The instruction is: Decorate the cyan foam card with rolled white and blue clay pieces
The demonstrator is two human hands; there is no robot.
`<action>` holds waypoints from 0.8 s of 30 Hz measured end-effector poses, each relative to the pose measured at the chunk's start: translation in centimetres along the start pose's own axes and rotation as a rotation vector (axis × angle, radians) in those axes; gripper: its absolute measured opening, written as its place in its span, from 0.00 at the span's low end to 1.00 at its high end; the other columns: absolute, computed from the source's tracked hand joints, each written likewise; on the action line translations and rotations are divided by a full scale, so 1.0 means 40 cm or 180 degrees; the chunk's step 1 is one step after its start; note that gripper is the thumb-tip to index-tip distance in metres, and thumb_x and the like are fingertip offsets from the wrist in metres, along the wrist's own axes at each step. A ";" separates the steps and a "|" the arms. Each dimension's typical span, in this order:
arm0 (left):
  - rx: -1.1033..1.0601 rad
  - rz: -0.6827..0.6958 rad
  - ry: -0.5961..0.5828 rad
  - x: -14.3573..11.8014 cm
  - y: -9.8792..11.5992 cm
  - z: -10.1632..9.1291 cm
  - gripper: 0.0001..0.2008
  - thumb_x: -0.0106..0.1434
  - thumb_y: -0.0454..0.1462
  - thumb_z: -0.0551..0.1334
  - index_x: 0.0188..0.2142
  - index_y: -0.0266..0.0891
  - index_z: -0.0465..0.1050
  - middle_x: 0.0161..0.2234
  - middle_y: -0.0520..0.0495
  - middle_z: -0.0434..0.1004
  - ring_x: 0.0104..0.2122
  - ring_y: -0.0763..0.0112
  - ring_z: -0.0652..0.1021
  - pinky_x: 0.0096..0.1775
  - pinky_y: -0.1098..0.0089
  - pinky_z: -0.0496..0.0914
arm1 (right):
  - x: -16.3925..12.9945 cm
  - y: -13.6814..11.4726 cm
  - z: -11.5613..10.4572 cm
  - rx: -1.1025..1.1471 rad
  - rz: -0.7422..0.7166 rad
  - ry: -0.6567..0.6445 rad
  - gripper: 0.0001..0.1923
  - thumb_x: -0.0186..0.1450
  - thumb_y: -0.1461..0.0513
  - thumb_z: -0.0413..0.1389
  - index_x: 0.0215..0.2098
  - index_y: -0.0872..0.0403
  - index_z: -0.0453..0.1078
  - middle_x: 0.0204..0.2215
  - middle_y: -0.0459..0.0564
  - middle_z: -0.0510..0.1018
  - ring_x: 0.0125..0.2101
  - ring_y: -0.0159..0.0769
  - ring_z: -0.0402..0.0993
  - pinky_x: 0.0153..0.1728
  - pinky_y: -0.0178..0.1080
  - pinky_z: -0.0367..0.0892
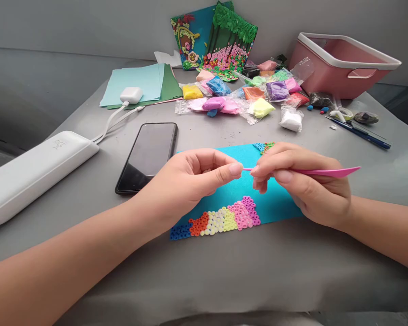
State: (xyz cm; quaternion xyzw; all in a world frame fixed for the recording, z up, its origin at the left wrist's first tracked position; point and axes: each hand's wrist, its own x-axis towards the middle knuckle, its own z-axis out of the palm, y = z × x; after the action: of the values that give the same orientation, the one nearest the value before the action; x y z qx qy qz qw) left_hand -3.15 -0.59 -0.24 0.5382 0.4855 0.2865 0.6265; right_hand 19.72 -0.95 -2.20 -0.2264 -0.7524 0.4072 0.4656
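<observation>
My right hand [302, 185] grips a thin pink modelling tool [329, 172], its flat end pointing right and its tip pointing left. My left hand [193, 176] pinches thumb and forefinger at that tip, over a turquoise foam sheet [275, 203]. Whether a bit of clay sits between the fingertips is too small to tell. Along the sheet's near edge runs a band of small clay rings [221, 219] in blue, orange, pale yellow and pink. A small blue and orange patch [263, 146] lies at the sheet's far edge.
A black phone [148, 154] lies left of the sheet, and a long white case [30, 174] with cables to a small white charger box [131, 94]. Behind are paper sheets [146, 83], several bagged clay lumps [245, 93], finished clay pictures [217, 38], a pink tub [343, 63] and blue tools [363, 133].
</observation>
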 end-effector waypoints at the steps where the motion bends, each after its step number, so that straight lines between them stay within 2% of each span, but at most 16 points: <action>1: 0.0011 0.0015 0.0052 0.001 -0.001 -0.001 0.10 0.56 0.47 0.73 0.31 0.45 0.82 0.24 0.53 0.66 0.25 0.73 0.60 0.27 0.71 0.55 | -0.002 0.001 0.000 0.0009 0.0026 0.0052 0.13 0.72 0.65 0.53 0.45 0.51 0.81 0.33 0.50 0.79 0.31 0.35 0.78 0.33 0.39 0.76; 4: -0.0052 0.0059 0.0172 0.008 -0.004 -0.002 0.11 0.58 0.48 0.73 0.30 0.44 0.81 0.25 0.53 0.68 0.24 0.74 0.60 0.27 0.71 0.55 | -0.005 0.002 0.001 0.0080 0.0107 0.0167 0.13 0.72 0.64 0.53 0.44 0.52 0.81 0.34 0.51 0.78 0.31 0.35 0.78 0.32 0.40 0.76; 8: -0.0292 0.0068 0.0144 0.015 -0.010 -0.001 0.13 0.60 0.50 0.71 0.31 0.43 0.82 0.32 0.50 0.77 0.26 0.75 0.61 0.28 0.71 0.58 | -0.005 0.001 0.003 0.0123 0.0080 0.0193 0.13 0.72 0.65 0.54 0.44 0.53 0.81 0.33 0.51 0.78 0.31 0.35 0.78 0.32 0.40 0.75; 13: -0.0246 -0.0016 0.0006 0.013 -0.011 0.002 0.14 0.60 0.51 0.71 0.39 0.46 0.85 0.37 0.49 0.81 0.26 0.75 0.63 0.29 0.70 0.59 | -0.003 -0.001 0.004 0.0072 0.0075 0.0175 0.13 0.72 0.64 0.54 0.44 0.51 0.81 0.34 0.51 0.80 0.31 0.35 0.77 0.32 0.40 0.74; 24: -0.0223 -0.0067 -0.0180 0.008 -0.007 0.007 0.13 0.66 0.49 0.67 0.39 0.45 0.86 0.33 0.50 0.78 0.25 0.77 0.61 0.27 0.71 0.58 | 0.004 -0.003 0.003 -0.0370 -0.0225 -0.0010 0.14 0.72 0.68 0.51 0.44 0.52 0.78 0.31 0.47 0.80 0.31 0.32 0.75 0.37 0.39 0.72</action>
State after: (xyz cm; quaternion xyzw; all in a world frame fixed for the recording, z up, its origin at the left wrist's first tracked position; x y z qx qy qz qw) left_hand -2.81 -0.48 -0.61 0.5187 0.4629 0.2815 0.6615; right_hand 19.53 -0.95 -2.06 -0.2258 -0.7830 0.3465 0.4646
